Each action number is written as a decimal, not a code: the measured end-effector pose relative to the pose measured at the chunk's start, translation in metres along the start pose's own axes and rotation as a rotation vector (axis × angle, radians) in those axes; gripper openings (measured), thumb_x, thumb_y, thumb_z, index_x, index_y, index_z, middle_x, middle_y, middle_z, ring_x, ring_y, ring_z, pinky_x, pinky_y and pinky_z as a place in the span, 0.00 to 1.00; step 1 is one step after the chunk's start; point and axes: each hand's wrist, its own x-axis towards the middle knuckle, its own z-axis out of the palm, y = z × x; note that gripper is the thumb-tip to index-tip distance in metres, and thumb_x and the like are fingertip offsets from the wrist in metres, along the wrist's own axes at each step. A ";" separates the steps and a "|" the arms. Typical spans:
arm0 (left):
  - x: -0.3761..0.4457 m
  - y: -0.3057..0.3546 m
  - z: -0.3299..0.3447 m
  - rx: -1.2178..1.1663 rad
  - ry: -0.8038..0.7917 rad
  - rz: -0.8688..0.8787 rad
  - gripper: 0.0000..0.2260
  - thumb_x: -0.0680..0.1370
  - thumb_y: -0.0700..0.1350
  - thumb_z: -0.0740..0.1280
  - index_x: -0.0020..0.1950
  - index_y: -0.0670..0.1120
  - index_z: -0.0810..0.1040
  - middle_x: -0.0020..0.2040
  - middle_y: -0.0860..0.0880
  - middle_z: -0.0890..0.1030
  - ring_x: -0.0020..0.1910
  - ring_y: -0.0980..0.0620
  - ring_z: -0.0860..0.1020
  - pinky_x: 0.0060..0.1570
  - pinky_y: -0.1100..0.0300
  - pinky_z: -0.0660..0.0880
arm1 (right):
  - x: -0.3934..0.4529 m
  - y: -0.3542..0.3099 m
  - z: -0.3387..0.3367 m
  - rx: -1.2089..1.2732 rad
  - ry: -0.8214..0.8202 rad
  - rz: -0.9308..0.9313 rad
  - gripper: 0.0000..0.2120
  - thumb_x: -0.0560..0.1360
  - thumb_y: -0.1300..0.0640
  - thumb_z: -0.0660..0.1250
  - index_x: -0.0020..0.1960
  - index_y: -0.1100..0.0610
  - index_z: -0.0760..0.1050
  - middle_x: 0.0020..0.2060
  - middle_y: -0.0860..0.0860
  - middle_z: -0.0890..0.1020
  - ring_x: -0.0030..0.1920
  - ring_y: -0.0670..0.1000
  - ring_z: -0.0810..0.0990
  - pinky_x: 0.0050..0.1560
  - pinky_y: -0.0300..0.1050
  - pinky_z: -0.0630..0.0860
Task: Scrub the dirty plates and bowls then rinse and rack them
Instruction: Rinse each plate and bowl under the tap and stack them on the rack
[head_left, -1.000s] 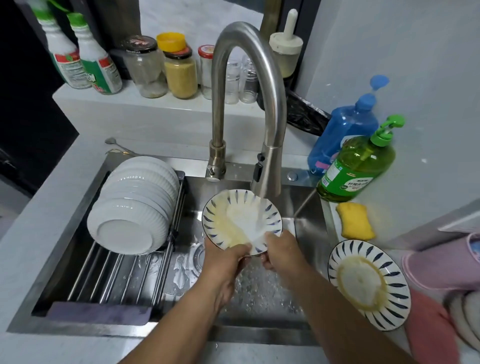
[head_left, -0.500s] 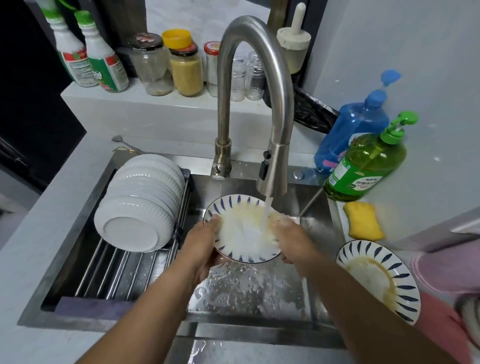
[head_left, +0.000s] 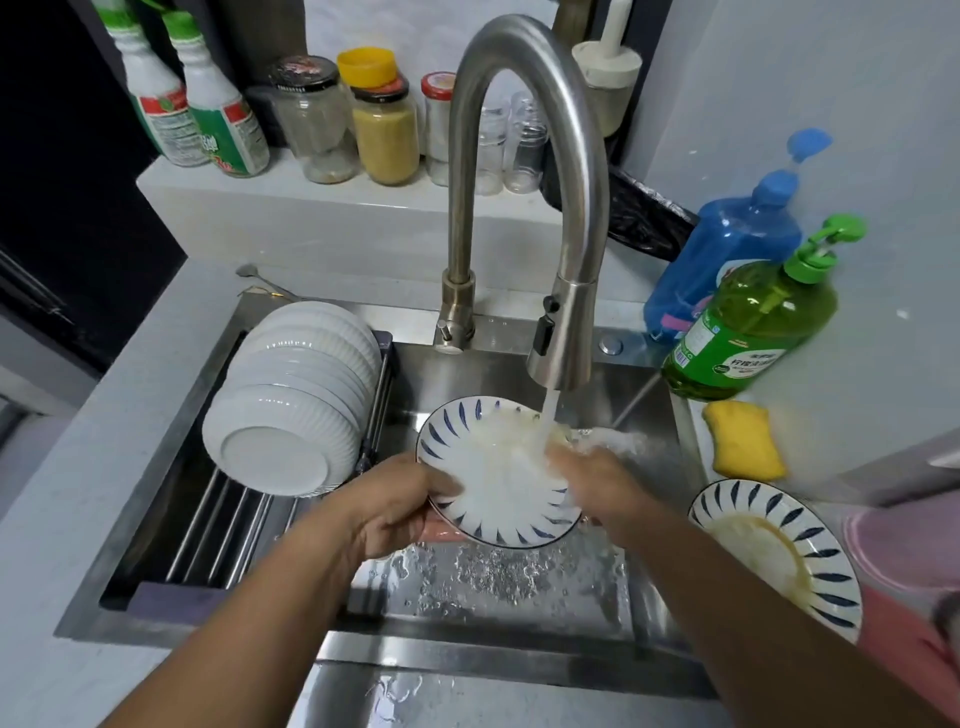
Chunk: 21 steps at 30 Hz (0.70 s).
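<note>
Under the tap (head_left: 524, 171), your left hand (head_left: 395, 506) is gripping the plate (head_left: 493, 478) by its rim, tilting it so water sheets off; your right hand (head_left: 597, 480) is lying flat, fingers spread, rubbing residue away.

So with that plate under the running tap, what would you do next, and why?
Probably keep rubbing the right hand across the blue-patterned plate that the left hand holds under the faucet: yellowish residue shows near its far rim, so it looks too early to rack.
</note>
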 end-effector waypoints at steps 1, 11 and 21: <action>0.002 -0.001 0.001 -0.025 0.039 0.001 0.13 0.79 0.30 0.64 0.63 0.39 0.76 0.53 0.38 0.86 0.51 0.37 0.85 0.42 0.44 0.85 | -0.002 0.003 0.002 0.036 -0.021 0.001 0.18 0.81 0.44 0.64 0.54 0.58 0.79 0.40 0.55 0.80 0.35 0.49 0.79 0.34 0.39 0.72; -0.004 -0.046 0.046 -0.262 0.222 0.320 0.28 0.74 0.22 0.59 0.64 0.49 0.75 0.57 0.44 0.84 0.56 0.43 0.83 0.50 0.48 0.84 | -0.025 0.018 0.038 0.241 0.034 0.124 0.13 0.81 0.46 0.65 0.49 0.56 0.78 0.37 0.52 0.83 0.30 0.48 0.77 0.29 0.39 0.71; -0.002 -0.020 0.010 -0.095 0.087 0.110 0.14 0.78 0.34 0.67 0.63 0.41 0.79 0.52 0.41 0.87 0.49 0.41 0.86 0.46 0.43 0.84 | -0.013 -0.019 -0.004 -0.199 -0.044 -0.125 0.19 0.84 0.46 0.58 0.52 0.59 0.80 0.39 0.53 0.78 0.37 0.51 0.74 0.35 0.39 0.68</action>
